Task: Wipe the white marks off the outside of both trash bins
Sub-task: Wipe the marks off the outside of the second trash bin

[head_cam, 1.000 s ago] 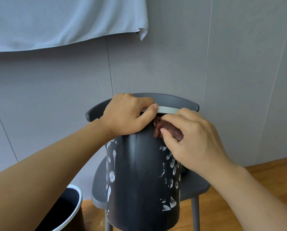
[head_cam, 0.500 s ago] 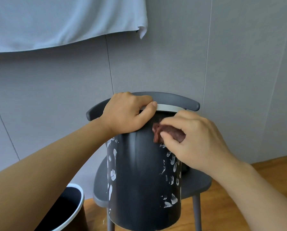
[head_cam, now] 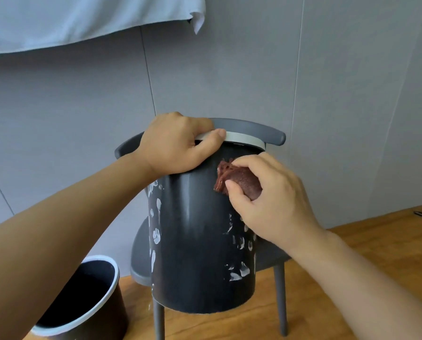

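A dark grey trash bin (head_cam: 197, 241) with a pale rim stands on a grey chair, slightly tilted toward me. White marks (head_cam: 239, 271) speckle its right side and its left side. My left hand (head_cam: 178, 146) grips the bin's rim from above, thumb over the front edge. My right hand (head_cam: 268, 200) pinches a reddish-brown cloth (head_cam: 232, 177) and presses it against the bin's upper right wall. A second dark bin (head_cam: 82, 307) with a white rim stands on the floor at the lower left, its outside mostly out of view.
The grey chair (head_cam: 259, 133) stands against a grey panelled wall (head_cam: 327, 94). A pale blue cloth (head_cam: 82, 18) hangs on the wall at the top left. Wooden floor (head_cam: 352, 241) stretches to the right, with a small dark object (head_cam: 419, 213) lying on it.
My right hand has slid the cloth down the bin's right side from just under the rim. My left hand keeps the same grip on the rim.
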Action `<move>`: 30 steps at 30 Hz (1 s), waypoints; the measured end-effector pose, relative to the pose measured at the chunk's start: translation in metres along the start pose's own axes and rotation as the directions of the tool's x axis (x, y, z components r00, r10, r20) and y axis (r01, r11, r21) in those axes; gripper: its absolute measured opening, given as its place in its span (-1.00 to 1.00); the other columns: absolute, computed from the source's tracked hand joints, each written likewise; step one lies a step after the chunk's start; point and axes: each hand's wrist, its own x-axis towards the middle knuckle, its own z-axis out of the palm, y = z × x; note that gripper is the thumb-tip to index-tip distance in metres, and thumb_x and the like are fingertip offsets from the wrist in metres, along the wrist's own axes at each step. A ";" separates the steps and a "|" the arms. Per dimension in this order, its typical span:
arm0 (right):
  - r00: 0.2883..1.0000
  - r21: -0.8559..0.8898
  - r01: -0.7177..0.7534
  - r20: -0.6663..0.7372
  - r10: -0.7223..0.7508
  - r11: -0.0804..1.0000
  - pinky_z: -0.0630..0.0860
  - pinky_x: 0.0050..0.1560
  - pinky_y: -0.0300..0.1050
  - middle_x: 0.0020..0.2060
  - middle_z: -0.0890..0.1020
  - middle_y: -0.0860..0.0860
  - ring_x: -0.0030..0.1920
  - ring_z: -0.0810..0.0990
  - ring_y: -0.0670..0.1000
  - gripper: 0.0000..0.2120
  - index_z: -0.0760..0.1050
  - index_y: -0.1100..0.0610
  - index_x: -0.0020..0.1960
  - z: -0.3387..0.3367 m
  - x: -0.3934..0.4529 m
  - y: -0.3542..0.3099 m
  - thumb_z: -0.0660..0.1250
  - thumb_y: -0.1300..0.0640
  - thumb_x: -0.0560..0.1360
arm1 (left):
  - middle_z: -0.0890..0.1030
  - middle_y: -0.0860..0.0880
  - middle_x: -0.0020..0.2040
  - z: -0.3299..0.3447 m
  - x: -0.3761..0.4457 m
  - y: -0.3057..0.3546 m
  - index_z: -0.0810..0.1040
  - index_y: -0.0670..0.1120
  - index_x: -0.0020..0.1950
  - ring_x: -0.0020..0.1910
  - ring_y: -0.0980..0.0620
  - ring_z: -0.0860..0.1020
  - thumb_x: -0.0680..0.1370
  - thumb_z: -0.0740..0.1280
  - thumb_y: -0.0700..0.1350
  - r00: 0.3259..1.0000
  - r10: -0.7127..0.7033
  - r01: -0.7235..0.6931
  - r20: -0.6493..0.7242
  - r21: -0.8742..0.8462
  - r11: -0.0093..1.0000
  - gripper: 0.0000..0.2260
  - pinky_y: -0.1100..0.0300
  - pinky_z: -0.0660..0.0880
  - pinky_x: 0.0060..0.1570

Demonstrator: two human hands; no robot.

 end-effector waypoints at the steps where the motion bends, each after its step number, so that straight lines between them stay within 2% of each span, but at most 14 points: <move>1: 0.999 0.016 -0.031 -0.038 0.031 0.999 0.60 -0.11 0.04 0.01 0.62 -0.01 -0.04 0.61 0.08 -0.73 0.61 0.07 0.21 0.002 0.000 0.000 0.44 0.02 0.54 | 0.24 -0.02 -0.54 0.000 0.001 0.001 0.25 -0.04 -0.36 -0.48 -0.13 0.27 0.61 0.14 0.19 1.000 -0.001 0.001 0.001 0.008 1.000 -0.56 0.10 0.27 -0.43; 2: 0.999 0.018 -0.027 -0.037 0.028 0.999 0.60 -0.10 0.04 0.01 0.62 0.00 -0.05 0.61 0.07 -0.73 0.62 0.10 0.21 0.005 -0.004 0.000 0.46 0.05 0.54 | 0.24 -0.02 -0.53 0.000 0.001 0.001 0.23 -0.04 -0.36 -0.47 -0.15 0.28 0.61 0.15 0.19 1.000 -0.010 0.010 0.001 0.010 1.000 -0.56 0.10 0.26 -0.42; 4: 0.996 0.046 0.058 0.062 -0.061 0.997 0.61 -0.13 0.02 -0.02 0.61 -0.02 -0.07 0.60 0.04 -0.74 0.63 0.11 0.20 0.008 -0.015 0.000 0.47 0.06 0.54 | 0.23 -0.04 -0.53 0.000 -0.001 -0.003 0.21 -0.06 -0.36 -0.45 -0.18 0.28 0.61 0.16 0.17 0.999 -0.043 0.043 0.005 0.000 0.999 -0.55 0.09 0.24 -0.41; 6: 0.967 0.097 0.140 0.201 -0.157 0.985 0.61 -0.17 -0.03 -0.06 0.60 -0.09 -0.11 0.59 -0.03 -0.76 0.63 0.05 0.16 0.008 -0.023 -0.002 0.44 0.01 0.53 | 0.23 -0.04 -0.52 -0.001 -0.003 -0.010 0.25 -0.10 -0.35 -0.44 -0.18 0.28 0.61 0.15 0.16 0.997 -0.078 0.078 0.007 -0.010 0.997 -0.55 0.08 0.24 -0.39; 8: 0.938 0.078 0.203 0.269 -0.216 0.976 0.60 -0.20 -0.07 -0.09 0.60 -0.14 -0.14 0.57 -0.08 -0.77 0.63 -0.01 0.12 0.005 -0.023 -0.002 0.39 -0.06 0.52 | 0.23 -0.04 -0.52 -0.001 -0.005 -0.013 0.26 -0.11 -0.35 -0.44 -0.16 0.27 0.62 0.14 0.16 0.996 -0.090 0.090 0.006 -0.018 0.996 -0.55 0.06 0.28 -0.39; 10: 0.949 0.035 0.214 0.229 -0.216 0.976 0.60 -0.22 -0.05 -0.09 0.61 -0.14 -0.14 0.57 -0.07 -0.77 0.63 -0.03 0.12 0.004 -0.016 -0.001 0.37 -0.09 0.53 | 0.22 -0.03 -0.52 -0.002 -0.006 -0.013 0.21 -0.07 -0.36 -0.44 -0.16 0.27 0.62 0.14 0.16 0.996 -0.087 0.087 0.002 -0.018 0.996 -0.56 0.06 0.29 -0.40; 13: 0.998 0.102 0.047 0.043 -0.051 0.994 0.60 -0.11 -0.03 -0.04 0.63 -0.12 -0.08 0.61 -0.04 -0.78 0.64 -0.01 0.12 0.002 -0.001 0.002 0.44 -0.05 0.51 | 0.22 -0.03 -0.53 -0.004 -0.007 -0.010 0.16 -0.01 -0.37 -0.44 -0.17 0.27 0.62 0.14 0.16 0.997 -0.079 0.079 -0.005 -0.009 0.997 -0.56 0.05 0.32 -0.40; 16: 0.992 0.142 -0.036 -0.113 0.052 0.989 0.58 -0.01 -0.06 -0.03 0.66 -0.12 -0.04 0.63 -0.04 -0.77 0.66 0.02 0.12 0.002 0.015 0.003 0.46 -0.01 0.49 | 0.25 -0.04 -0.53 -0.005 -0.008 -0.009 0.17 0.00 -0.37 -0.44 -0.16 0.29 0.62 0.13 0.15 0.997 -0.076 0.076 -0.001 -0.013 0.997 -0.57 0.04 0.34 -0.40; 19: 0.995 0.128 0.001 -0.099 0.011 0.992 0.58 0.02 -0.02 -0.02 0.66 -0.09 0.00 0.63 -0.01 -0.75 0.68 0.04 0.15 0.007 0.025 -0.001 0.47 0.00 0.50 | 0.27 -0.04 -0.53 -0.008 -0.009 -0.009 0.19 -0.01 -0.37 -0.46 -0.12 0.29 0.63 0.13 0.13 0.998 -0.068 0.068 0.009 -0.037 0.997 -0.58 0.02 0.33 -0.41; 23: 0.990 0.016 0.099 -0.104 -0.097 0.995 0.60 0.00 0.04 -0.03 0.65 0.02 0.04 0.64 0.15 -0.74 0.69 0.10 0.16 0.015 0.031 -0.007 0.48 0.04 0.51 | 0.29 -0.01 -0.54 -0.009 -0.009 -0.008 0.21 0.05 -0.38 -0.49 -0.01 0.30 0.63 0.12 0.12 0.998 -0.055 0.058 0.038 -0.072 0.996 -0.60 0.06 0.28 -0.40; 26: 0.987 0.006 0.160 -0.026 -0.159 0.987 0.60 -0.06 0.07 -0.06 0.63 0.00 -0.01 0.61 0.14 -0.76 0.68 0.09 0.14 0.015 0.028 -0.005 0.47 0.03 0.51 | 0.29 -0.01 -0.53 -0.009 -0.008 -0.010 0.20 0.08 -0.39 -0.49 -0.03 0.31 0.64 0.12 0.11 0.997 -0.043 0.049 0.056 -0.096 0.994 -0.60 0.08 0.24 -0.40; 30: 0.943 0.100 0.205 0.246 -0.224 0.974 0.60 -0.16 -0.01 -0.12 0.62 -0.14 -0.12 0.58 -0.06 -0.81 0.67 0.00 0.05 0.012 -0.005 -0.002 0.43 -0.05 0.49 | 0.30 -0.02 -0.51 -0.007 -0.005 -0.015 0.21 0.04 -0.37 -0.45 -0.03 0.33 0.64 0.11 0.12 0.992 -0.080 0.089 0.093 -0.096 0.991 -0.60 0.08 0.25 -0.38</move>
